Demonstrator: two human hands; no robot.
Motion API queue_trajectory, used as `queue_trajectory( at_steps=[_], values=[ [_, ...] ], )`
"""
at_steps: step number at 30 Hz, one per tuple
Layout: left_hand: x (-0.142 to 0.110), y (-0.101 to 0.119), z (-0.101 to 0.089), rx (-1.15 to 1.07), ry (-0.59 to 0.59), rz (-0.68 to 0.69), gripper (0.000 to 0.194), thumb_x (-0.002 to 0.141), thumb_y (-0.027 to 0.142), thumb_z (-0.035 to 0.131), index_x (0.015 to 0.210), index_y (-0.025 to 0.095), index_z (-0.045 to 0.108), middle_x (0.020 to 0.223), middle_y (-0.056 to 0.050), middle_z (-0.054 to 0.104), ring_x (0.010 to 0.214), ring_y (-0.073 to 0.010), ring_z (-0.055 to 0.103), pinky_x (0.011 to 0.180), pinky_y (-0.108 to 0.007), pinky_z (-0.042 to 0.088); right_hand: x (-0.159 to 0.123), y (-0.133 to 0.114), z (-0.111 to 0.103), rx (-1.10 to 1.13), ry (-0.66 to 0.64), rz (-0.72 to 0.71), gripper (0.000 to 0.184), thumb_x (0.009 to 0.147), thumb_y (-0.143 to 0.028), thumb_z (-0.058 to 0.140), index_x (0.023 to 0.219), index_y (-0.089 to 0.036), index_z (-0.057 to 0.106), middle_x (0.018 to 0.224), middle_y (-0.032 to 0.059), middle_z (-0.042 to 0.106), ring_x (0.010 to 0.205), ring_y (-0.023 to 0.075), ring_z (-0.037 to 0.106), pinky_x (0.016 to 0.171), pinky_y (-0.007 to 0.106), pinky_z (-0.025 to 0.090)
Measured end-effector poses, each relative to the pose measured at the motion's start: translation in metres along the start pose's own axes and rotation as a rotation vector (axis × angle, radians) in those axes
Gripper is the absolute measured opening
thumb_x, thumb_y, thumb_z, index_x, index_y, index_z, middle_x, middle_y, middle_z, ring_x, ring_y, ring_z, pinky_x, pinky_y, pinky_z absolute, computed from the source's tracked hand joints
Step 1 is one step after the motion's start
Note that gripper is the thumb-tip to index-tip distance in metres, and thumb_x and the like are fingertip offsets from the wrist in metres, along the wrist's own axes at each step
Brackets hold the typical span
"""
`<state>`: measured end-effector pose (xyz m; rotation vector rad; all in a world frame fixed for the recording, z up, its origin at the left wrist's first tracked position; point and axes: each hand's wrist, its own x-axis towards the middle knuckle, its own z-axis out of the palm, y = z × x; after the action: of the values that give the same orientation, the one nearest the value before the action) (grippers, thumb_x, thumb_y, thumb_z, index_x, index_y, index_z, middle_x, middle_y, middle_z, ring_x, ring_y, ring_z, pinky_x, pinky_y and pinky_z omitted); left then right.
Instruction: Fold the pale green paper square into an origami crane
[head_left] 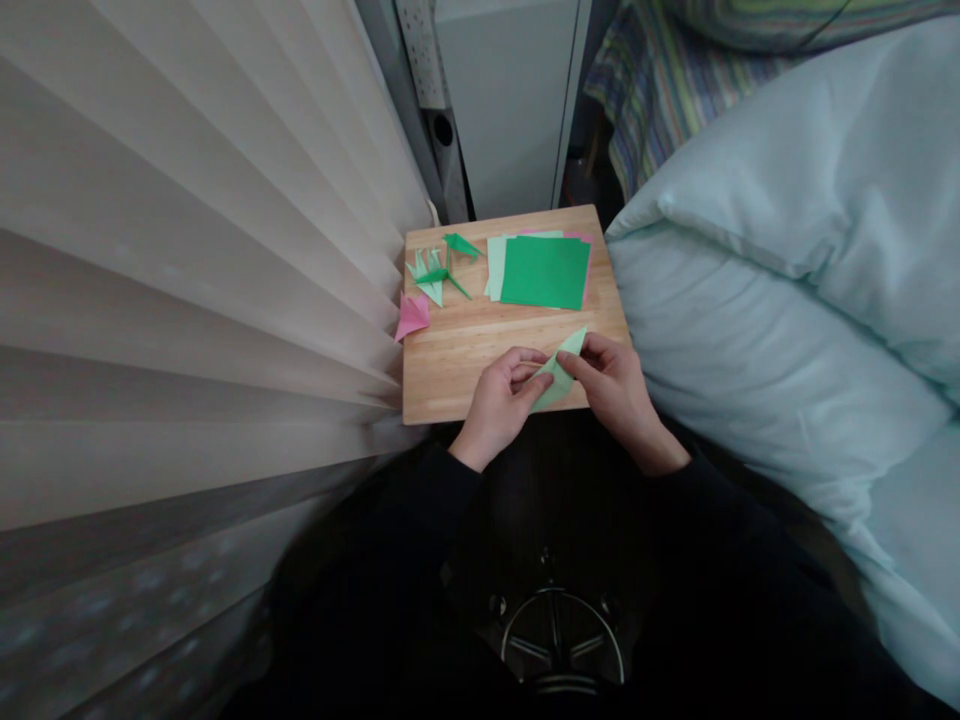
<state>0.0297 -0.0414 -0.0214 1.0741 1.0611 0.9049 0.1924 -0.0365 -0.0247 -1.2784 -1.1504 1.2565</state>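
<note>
A light green folded piece of paper, long and pointed, is held between two bare hands over the near side of the light brown wooden desk. The left hand has its grip pinched on the lower end, thumb on top. The right hand has its grip pinched too, with its thumb and fingers on the upper part. Past the hands lies a flat, dark green paper sheet, with a pale green paper sheet and a bit of pink paper peeking out from under it. To the left of these sit small folded paper shapes: two dark green ones, a pale green one and a pink one by the desk's left edge.
</note>
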Motion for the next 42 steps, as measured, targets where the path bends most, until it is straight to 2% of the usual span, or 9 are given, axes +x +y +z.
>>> queue_trajectory(
  at_steps=[4, 8, 12, 15, 19, 24, 32, 38, 42],
  values=[
    [0.0, -0.001, 0.002, 0.1, 0.039, 0.086, 0.023, 0.08, 0.014, 0.076, 0.099, 0.017, 0.063, 0.098, -0.005, 0.072, 0.09, -0.0149, 0.069, 0.08, -0.026, 0.052, 0.001, 0.002, -0.002, -0.064, 0.004, 0.002, 0.017, 0.085, -0.032, 0.069, 0.075, -0.019, 0.064, 0.068, -0.0022, 0.058, 0.065, 0.013, 0.051, 0.061, 0.03, 0.039],
    [0.0, -0.002, 0.001, 0.07, 0.064, 0.082, 0.017, 0.085, 0.016, 0.069, 0.1, 0.019, 0.06, 0.085, -0.001, 0.071, 0.075, -0.0122, 0.066, 0.069, -0.023, 0.048, 0.002, 0.006, 0.001, 0.021, -0.014, 0.041, 0.02, 0.085, -0.039, 0.069, 0.082, -0.021, 0.061, 0.072, -0.0018, 0.06, 0.066, 0.0144, 0.057, 0.063, 0.031, 0.047],
    [0.002, -0.004, -0.001, 0.0, 0.161, 0.065, 0.018, 0.083, 0.021, 0.072, 0.092, 0.02, 0.056, 0.071, 0.003, 0.066, 0.062, -0.0104, 0.06, 0.061, -0.022, 0.043, 0.0, 0.007, 0.006, 0.068, 0.083, 0.037, 0.036, 0.08, -0.037, 0.074, 0.102, -0.027, 0.048, 0.075, -0.0044, 0.062, 0.066, 0.0165, 0.063, 0.062, 0.032, 0.054],
    [0.003, -0.005, 0.0, -0.031, 0.212, 0.082, 0.019, 0.082, 0.025, 0.074, 0.09, 0.02, 0.058, 0.067, 0.004, 0.064, 0.06, -0.0099, 0.058, 0.059, -0.021, 0.04, -0.003, 0.005, 0.009, -0.014, 0.095, -0.014, 0.037, 0.076, -0.033, 0.077, 0.097, -0.027, 0.047, 0.08, -0.0026, 0.062, 0.068, 0.0163, 0.063, 0.06, 0.032, 0.054],
    [0.002, -0.006, 0.002, -0.046, 0.214, 0.06, 0.023, 0.084, 0.033, 0.074, 0.095, 0.019, 0.06, 0.059, 0.006, 0.06, 0.052, -0.0087, 0.049, 0.054, -0.021, 0.034, -0.005, 0.003, 0.011, -0.114, 0.026, 0.011, 0.03, 0.075, -0.032, 0.078, 0.092, -0.023, 0.056, 0.084, 0.0009, 0.062, 0.068, 0.0159, 0.06, 0.058, 0.032, 0.053],
    [0.001, -0.005, 0.002, -0.058, 0.217, 0.031, 0.022, 0.085, 0.035, 0.073, 0.091, 0.019, 0.058, 0.055, 0.007, 0.058, 0.047, -0.0071, 0.042, 0.05, -0.021, 0.027, -0.003, 0.002, 0.008, -0.066, 0.024, 0.045, 0.028, 0.072, -0.031, 0.078, 0.091, -0.02, 0.06, 0.079, 0.0002, 0.062, 0.065, 0.0145, 0.059, 0.055, 0.03, 0.05],
    [0.0, -0.001, 0.003, -0.001, 0.213, 0.049, 0.023, 0.082, 0.029, 0.075, 0.091, 0.021, 0.055, 0.063, 0.005, 0.064, 0.053, -0.0094, 0.054, 0.055, -0.022, 0.038, -0.005, 0.003, 0.011, -0.002, 0.02, 0.072, 0.032, 0.076, -0.037, 0.078, 0.095, -0.022, 0.059, 0.081, -0.0004, 0.06, 0.065, 0.0135, 0.057, 0.053, 0.028, 0.048],
    [-0.003, 0.001, 0.004, 0.062, 0.163, 0.038, 0.017, 0.081, 0.023, 0.071, 0.089, 0.021, 0.056, 0.058, 0.007, 0.06, 0.051, -0.0086, 0.052, 0.053, -0.021, 0.036, -0.003, 0.005, 0.014, 0.128, 0.101, 0.063, 0.062, 0.064, -0.024, 0.083, 0.112, -0.027, 0.045, 0.081, -0.0049, 0.065, 0.069, 0.0154, 0.064, 0.064, 0.03, 0.051],
    [0.0, 0.0, 0.002, -0.006, 0.115, 0.009, 0.014, 0.078, 0.021, 0.072, 0.086, 0.019, 0.061, 0.067, 0.003, 0.068, 0.059, -0.0099, 0.059, 0.058, -0.022, 0.041, 0.001, 0.002, 0.009, 0.19, 0.018, 0.171, 0.044, 0.061, -0.025, 0.083, 0.096, -0.022, 0.057, 0.074, -0.004, 0.066, 0.064, 0.0129, 0.06, 0.06, 0.027, 0.047]
  ],
)
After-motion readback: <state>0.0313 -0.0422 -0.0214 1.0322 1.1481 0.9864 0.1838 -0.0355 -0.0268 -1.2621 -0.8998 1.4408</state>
